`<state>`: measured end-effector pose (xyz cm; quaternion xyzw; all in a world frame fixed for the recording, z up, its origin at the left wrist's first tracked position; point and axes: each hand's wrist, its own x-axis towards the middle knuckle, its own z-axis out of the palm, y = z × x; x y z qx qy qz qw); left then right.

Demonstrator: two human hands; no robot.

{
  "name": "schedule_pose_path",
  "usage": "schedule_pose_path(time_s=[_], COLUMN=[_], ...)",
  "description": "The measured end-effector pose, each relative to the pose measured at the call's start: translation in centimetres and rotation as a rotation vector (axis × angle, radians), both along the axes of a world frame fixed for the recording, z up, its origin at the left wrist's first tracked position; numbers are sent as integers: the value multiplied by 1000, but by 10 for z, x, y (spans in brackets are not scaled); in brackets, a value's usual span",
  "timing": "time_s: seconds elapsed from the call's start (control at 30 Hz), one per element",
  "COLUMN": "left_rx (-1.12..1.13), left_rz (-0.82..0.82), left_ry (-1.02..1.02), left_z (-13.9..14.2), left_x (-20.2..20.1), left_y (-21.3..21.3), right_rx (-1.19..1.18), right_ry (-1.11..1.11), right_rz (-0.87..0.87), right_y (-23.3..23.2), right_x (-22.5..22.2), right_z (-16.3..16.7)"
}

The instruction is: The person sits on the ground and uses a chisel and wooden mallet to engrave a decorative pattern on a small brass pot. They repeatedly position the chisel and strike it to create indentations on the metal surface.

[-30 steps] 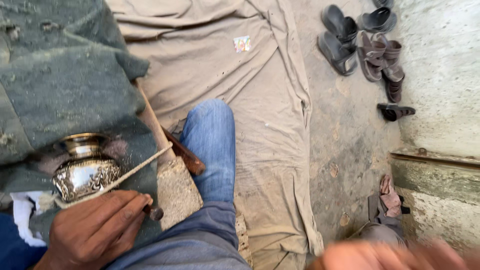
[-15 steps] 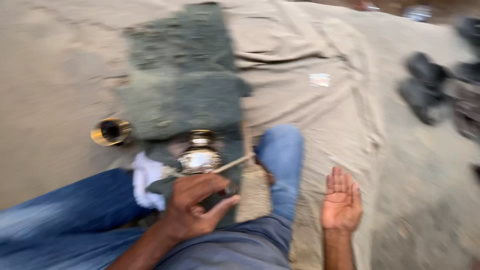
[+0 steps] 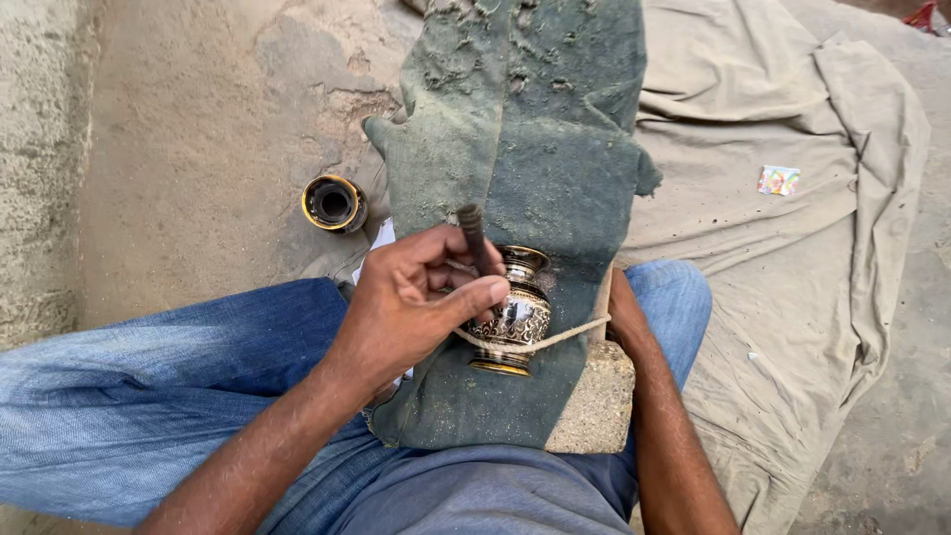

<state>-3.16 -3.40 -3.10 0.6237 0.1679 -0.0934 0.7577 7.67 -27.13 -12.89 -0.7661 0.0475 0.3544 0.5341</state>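
Head view, looking straight down at a seated person in blue jeans [image 3: 149,396].

Left hand [image 3: 416,302]: clenched around a dark metal punch [image 3: 472,238], thumb and fingers wrapped on its shaft. The blunt upper end of the punch sticks out above the knuckles; its lower tip is hidden behind the fingers, so contact with the workpiece cannot be confirmed.

Workpiece: a small engraved metal pot [image 3: 515,312], brass-coloured with dark patterned belly, lying just right of the left hand, its mouth pointing away from the person. A cord [image 3: 570,332] runs across its lower body and off to the right. The pot rests on a worn green cloth [image 3: 525,129], which drapes over a stone block [image 3: 594,396] set between the knees.

Right hand: not visible. Only the right forearm [image 3: 664,426] shows, running up along the right edge of the block; the hand end disappears behind the cloth and block, so I cannot tell whether it is clenched or released.

Surroundings:
- A second round brass-coloured piece [image 3: 334,202], open end up, dark inside, lies on the bare ground [image 3: 188,129] left of the cloth, well apart from the pot.
- A beige sheet [image 3: 792,248] spreads over the ground to the right, wrinkled.
- A small colourful wrapper [image 3: 779,179] lies on that sheet.
- A scrap of white cloth [image 3: 381,236] peeks out beside the green cloth's left edge, above the left hand.
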Motion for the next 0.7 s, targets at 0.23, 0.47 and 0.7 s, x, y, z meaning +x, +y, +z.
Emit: schedule_pose_path(time_s=[0.23,0.47,0.7], left_rx=[-229,-75,295], left_rz=[43,-83,-262], left_ry=[59,-14,-207], left_z=[-12,-8,4], left_x=[18,19,24], left_y=[0,-3,-4], right_rx=[69,-34,582], right_ry=[223,18,35], right_rz=[-45,-80,-495], right_y=[4,-6,-90], right_x=[3,-3,-68], right_z=[-12,4,37])
